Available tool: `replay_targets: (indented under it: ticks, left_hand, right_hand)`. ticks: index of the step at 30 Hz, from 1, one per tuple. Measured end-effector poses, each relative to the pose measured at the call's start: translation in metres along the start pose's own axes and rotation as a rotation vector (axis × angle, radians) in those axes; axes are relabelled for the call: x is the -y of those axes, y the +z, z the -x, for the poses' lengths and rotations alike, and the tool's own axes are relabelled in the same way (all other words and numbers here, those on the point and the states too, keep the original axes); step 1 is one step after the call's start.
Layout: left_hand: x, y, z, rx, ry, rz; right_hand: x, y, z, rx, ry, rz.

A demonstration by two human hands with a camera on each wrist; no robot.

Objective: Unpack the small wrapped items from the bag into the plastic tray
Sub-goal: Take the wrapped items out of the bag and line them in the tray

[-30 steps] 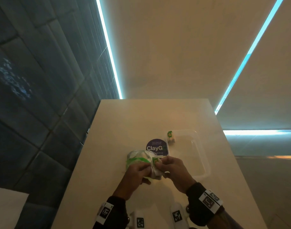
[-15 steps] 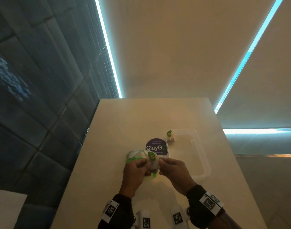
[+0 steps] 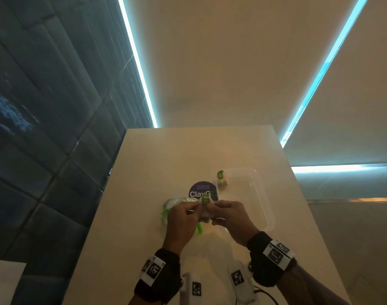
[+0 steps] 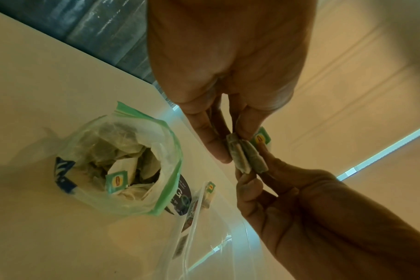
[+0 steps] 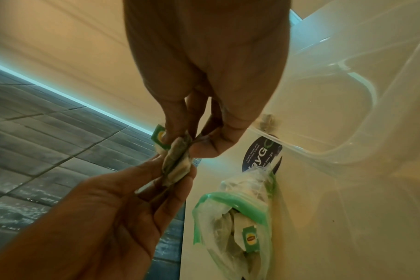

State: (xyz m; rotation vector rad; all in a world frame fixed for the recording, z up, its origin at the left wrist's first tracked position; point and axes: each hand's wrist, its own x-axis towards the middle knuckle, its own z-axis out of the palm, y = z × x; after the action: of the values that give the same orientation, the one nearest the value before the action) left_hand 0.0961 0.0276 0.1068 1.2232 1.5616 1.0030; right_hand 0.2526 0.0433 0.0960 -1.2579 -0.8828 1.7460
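Note:
Both hands hold one small tea bag (image 3: 205, 208) with a green tag (image 4: 260, 138) just above the table. My left hand (image 4: 235, 145) pinches its top edge between thumb and fingers. My right hand (image 5: 186, 144) pinches the same tea bag (image 5: 176, 163) from the other side. The clear zip bag (image 4: 122, 166) with a green rim lies open below, with several tea bags inside. To the right stands the clear plastic tray (image 3: 257, 190), with one tea bag (image 3: 221, 178) in its far left corner.
A round dark sticker (image 3: 200, 191) lies on the beige table (image 3: 166, 155) behind the zip bag. Two white marker blocks (image 3: 195, 287) sit at the near table edge. A dark tiled wall (image 3: 45, 150) runs along the left side.
The tea bag has come up out of the zip bag. My left hand has let go of the bag and now pinches the tea bag together with my right hand.

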Motion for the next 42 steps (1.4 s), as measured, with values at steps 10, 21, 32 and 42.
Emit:
replay_targets:
  ticks: [10, 21, 32, 42]
  left_hand:
    - [0.010, 0.003, -0.009, -0.001, -0.056, -0.033]
    - [0.063, -0.031, 0.008, 0.202, -0.350, -0.295]
    - [0.075, -0.038, 0.005, 0.133, -0.365, -0.402]
    - [0.075, -0.040, 0.009, 0.146, -0.352, -0.423]
  right_hand:
    - [0.026, -0.043, -0.041, -0.111, -0.092, 0.270]
    - [0.015, -0.093, -0.141, -0.317, 0.136, 0.696]
    - [-0.017, -0.084, -0.166, -0.372, 0.198, 0.733]
    - [-0.031, -0.082, -0.164, -0.447, 0.140, 0.744]
